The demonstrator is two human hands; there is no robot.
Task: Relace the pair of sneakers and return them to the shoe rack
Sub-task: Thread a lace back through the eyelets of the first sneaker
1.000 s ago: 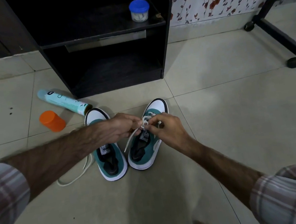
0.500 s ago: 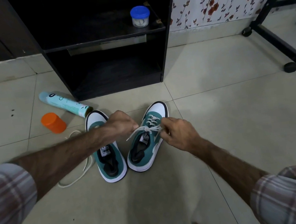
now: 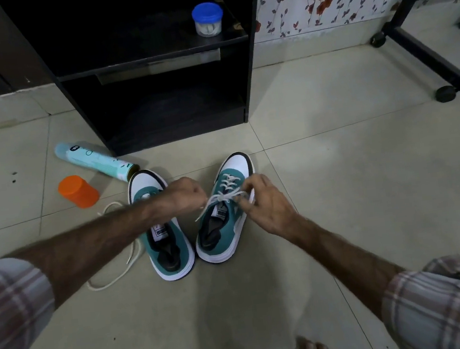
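Roughly halfway: one sneaker laced, one bare, on a pale tiled floor [image 3: 342, 189] before the dark shoe rack [image 3: 155, 102].
Right sneaker [image 3: 223, 222] is laced; left hand [image 3: 184, 195] and right hand [image 3: 261, 202] each pinch its lace ends [image 3: 220, 197], tightening. Left sneaker [image 3: 163, 235] waits, its loose lace [image 3: 118, 271] alongside.

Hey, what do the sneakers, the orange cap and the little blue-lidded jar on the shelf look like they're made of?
Sneakers: teal uppers with a matte, suede-like nap, smooth white toe caps that could be leather or synthetic, white rubbery soles. Orange cap: smooth, evenly coloured, likely plastic. Jar: see-through body showing white contents and an opaque blue lid, probably plastic, though glass can't be ruled out.
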